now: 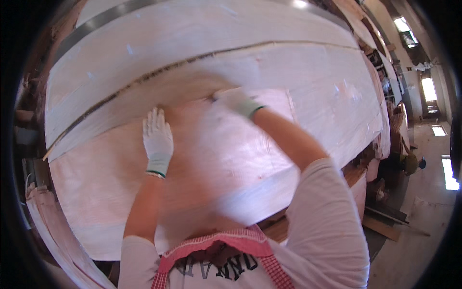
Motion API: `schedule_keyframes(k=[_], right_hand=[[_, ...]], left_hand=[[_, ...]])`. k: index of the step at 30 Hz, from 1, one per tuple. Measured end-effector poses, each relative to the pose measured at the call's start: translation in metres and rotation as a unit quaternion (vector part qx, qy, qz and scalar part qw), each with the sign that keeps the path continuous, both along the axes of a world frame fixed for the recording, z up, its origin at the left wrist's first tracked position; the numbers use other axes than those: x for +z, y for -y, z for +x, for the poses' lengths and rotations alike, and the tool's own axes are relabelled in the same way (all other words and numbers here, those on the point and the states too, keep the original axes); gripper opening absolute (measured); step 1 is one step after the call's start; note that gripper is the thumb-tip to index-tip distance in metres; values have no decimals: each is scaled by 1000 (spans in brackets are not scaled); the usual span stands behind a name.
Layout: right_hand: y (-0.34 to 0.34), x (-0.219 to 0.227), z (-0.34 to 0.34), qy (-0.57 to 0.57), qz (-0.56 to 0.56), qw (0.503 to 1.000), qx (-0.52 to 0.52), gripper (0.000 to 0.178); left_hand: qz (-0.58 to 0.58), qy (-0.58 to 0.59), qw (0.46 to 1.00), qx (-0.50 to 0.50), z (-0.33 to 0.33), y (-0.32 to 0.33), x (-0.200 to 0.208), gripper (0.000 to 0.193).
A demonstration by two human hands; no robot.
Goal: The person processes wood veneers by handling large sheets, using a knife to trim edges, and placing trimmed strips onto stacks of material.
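Observation:
A pinkish wood veneer sheet (101, 178) lies across a larger pale sheet (298, 62) in front of me. My left hand (158, 137), in a white glove with a green cuff edge, rests flat on the veneer close to its far edge, fingers stretched out. Further right, my right hand (236, 101), gloved the same way, is at that far edge. It looks closed, with a small dark tip (210, 98) showing at its fingers. Motion blur hides what this is.
A long thin wooden strip (185, 61) crosses the pale sheet beyond my hands. A grey metallic band (96, 26) runs along the far left. Stacked sheets (50, 216) stand at the near left, and loose boards (380, 226) lie on the right.

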State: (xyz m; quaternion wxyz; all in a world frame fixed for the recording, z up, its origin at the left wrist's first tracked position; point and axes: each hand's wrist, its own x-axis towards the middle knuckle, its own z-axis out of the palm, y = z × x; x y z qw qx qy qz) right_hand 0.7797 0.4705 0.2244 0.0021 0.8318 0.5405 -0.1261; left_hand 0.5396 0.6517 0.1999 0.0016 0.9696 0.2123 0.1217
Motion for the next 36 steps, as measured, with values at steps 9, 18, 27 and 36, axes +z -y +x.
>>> schedule_keyframes(k=[9,18,27,36], right_hand=[[319,24,-21,101,16,888,-449,29],[144,22,-242,-78,71,989,-104,34],[153,35,-236,-122,-28,987,-98,34],[-102,40,-364,-95,64,991,-65,41]], left_hand=[[5,9,1000,15,3,0,-6,45],[14,176,984,14,-36,3,34,37],[-76,377,889,250,-264,-31,47,34],[-66,259,886,379,-585,-271,6,20]])
